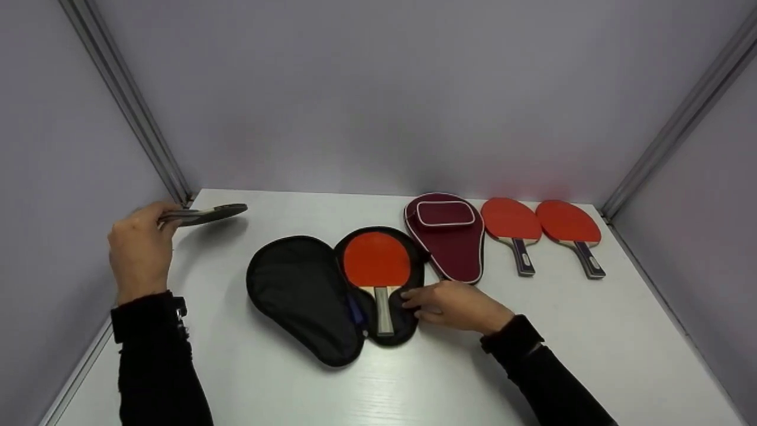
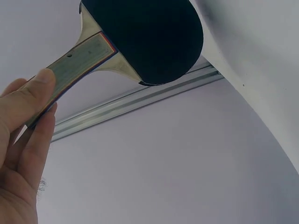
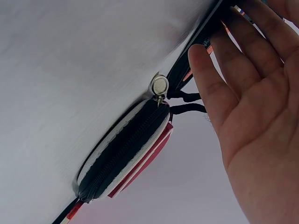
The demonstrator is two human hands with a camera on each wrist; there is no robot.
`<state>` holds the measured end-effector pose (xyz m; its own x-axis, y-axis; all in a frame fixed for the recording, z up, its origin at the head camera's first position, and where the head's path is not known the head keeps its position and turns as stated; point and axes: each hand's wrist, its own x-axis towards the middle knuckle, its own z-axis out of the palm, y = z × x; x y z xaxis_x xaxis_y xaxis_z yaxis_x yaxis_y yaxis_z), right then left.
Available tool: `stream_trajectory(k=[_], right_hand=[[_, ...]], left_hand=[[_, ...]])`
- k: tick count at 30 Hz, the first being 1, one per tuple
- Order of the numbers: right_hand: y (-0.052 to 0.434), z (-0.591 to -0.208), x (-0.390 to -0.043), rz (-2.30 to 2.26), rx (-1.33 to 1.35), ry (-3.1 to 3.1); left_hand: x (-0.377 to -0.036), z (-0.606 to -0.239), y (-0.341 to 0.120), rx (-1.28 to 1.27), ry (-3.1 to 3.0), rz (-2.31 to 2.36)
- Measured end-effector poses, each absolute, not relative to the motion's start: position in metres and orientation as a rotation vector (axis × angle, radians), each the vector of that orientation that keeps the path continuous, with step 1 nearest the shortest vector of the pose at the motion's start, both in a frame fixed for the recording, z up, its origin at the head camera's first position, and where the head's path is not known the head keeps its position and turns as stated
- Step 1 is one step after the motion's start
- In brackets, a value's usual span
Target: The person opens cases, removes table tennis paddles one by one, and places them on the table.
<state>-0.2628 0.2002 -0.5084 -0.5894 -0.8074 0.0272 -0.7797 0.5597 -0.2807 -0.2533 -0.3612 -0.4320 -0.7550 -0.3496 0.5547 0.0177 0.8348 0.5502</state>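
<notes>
My left hand (image 1: 141, 248) pinches a table tennis paddle (image 1: 216, 214) by its handle, raised over the table's far left corner. In the left wrist view, that paddle's dark rubber face (image 2: 149, 37) and greyish handle show, thumb on the near side. Lower in the middle lies a black paddle case (image 1: 298, 290), unzipped and spread apart. Its right half bears a second paddle (image 1: 377, 258), red side up, handle towards me. At that half's right edge my right hand (image 1: 458, 305) rests with loosely extended fingers; whether they touch the case's lining cannot be told.
Right of the black case lies a maroon paddle case (image 1: 452, 251) with white piping; its zipper pull (image 3: 160, 85) shows in the right wrist view. Farther right are two red paddles, one nearer (image 1: 510, 219) and one outer (image 1: 569, 222). Walls enclose the white table (image 1: 378, 396).
</notes>
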Motion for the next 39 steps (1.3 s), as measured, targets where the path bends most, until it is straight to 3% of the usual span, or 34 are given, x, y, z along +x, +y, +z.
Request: stream_trajectory(k=[26,39], right_hand=[[0.199,-0.507,-0.261,-0.407,-1.355,2.675],[0.2,-0.509,-0.261,-0.414,-1.36,2.688]], left_hand=[[-0.26,-0.442,-0.364,0.22,-2.479,-0.842],[-0.272,-0.478,-0.372,0.378,-2.666,-0.828]])
